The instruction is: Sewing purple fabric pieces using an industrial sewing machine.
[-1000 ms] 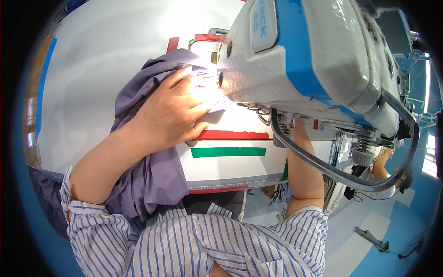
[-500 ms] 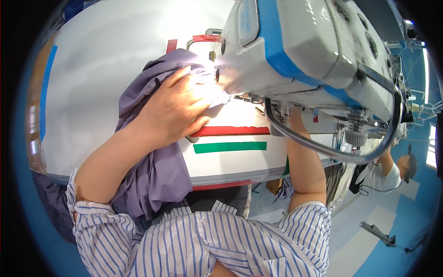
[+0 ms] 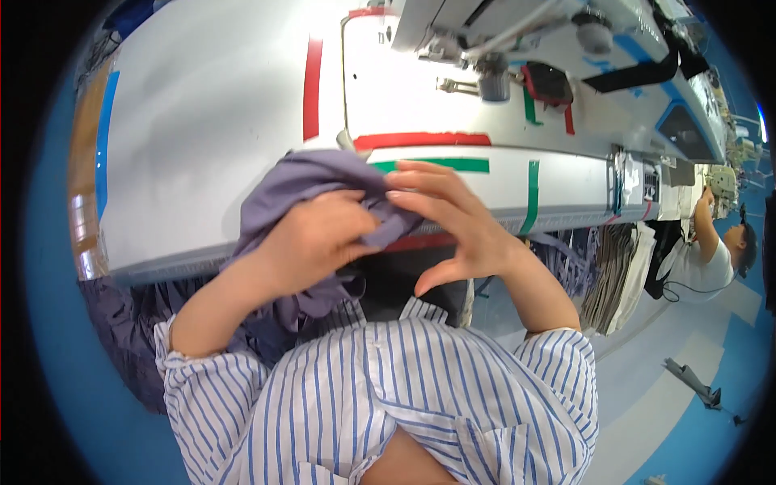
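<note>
A bunched piece of purple fabric [image 3: 299, 178] lies over the front edge of the white sewing table [image 3: 210, 105] and hangs down toward my lap. My left hand [image 3: 314, 244] is closed on it, with the fingers curled into its folds. To the right, my right hand [image 3: 462, 225] is open, thumb and fingers spread. Its fingertips come up to the fabric's right end; whether they touch it I cannot tell. Beyond both hands stands the sewing machine [image 3: 525, 20], its needle area lit brightly.
Red tape [image 3: 420, 140] and green tape [image 3: 533, 194] mark the tabletop. Dark fabric [image 3: 121, 339] hangs at the left below the table edge. Stacked strips and garments [image 3: 606, 267] hang at the right. Farther right, another person [image 3: 703, 259] sits at a machine.
The purple fabric and my left hand have come away from the machine toward me. My right hand has emerged from behind the machine head and moved left, beside the fabric. The view has shifted.
</note>
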The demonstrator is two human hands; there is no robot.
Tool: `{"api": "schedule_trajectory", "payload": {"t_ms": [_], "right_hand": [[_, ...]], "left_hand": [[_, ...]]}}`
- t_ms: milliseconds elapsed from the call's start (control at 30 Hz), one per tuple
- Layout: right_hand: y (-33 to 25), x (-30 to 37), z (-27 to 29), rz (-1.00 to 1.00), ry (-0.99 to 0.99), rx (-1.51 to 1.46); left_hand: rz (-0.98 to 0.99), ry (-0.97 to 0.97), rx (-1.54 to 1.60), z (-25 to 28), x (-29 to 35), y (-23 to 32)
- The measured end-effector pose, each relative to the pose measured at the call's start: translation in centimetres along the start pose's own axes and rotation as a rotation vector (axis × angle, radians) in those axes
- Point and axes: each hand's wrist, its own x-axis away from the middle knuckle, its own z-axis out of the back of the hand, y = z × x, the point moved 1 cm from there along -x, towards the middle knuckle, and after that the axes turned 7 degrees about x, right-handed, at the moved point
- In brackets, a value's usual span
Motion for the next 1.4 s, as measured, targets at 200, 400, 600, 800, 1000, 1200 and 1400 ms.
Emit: {"api": "schedule_trajectory", "payload": {"t_ms": [200, 400, 600, 800, 1000, 1200, 1400], "right_hand": [[-1.0, -1.3, -0.8, -0.461, 0.052, -0.232], [-0.6, -1.3, 0.5, -0.493, 0.239, -0.402], [-2.1, -0.4, 2.1, -0.452, 0.243, -0.337], [-3.0, 1.6, 3.1, -0.387, 0.155, -0.348], [-3.8, 2.4, 3.0, -0.465, 0.119, -0.631], [-4.3, 2.8, 2.1, -0.598, 0.034, -0.768], [-5.7, 3.4, 1.5, -0.410, 0.235, -0.424]], "left_hand": [[0.245, 0.555, 0.182, 3.4, -0.7, 1.3], [-0.115, 0.460, -0.467, 1.0, 5.2, 4.5], [0.196, 0.467, -0.591, -3.6, 8.2, 2.6], [0.288, 0.536, -0.385, -0.1, 8.7, 4.9], [0.210, 0.561, -0.465, 2.7, 9.1, 7.0], [0.088, 0.637, -0.545, 2.6, 8.9, 8.3], [0.153, 0.309, -0.447, 2.0, 8.7, 9.0]]}}
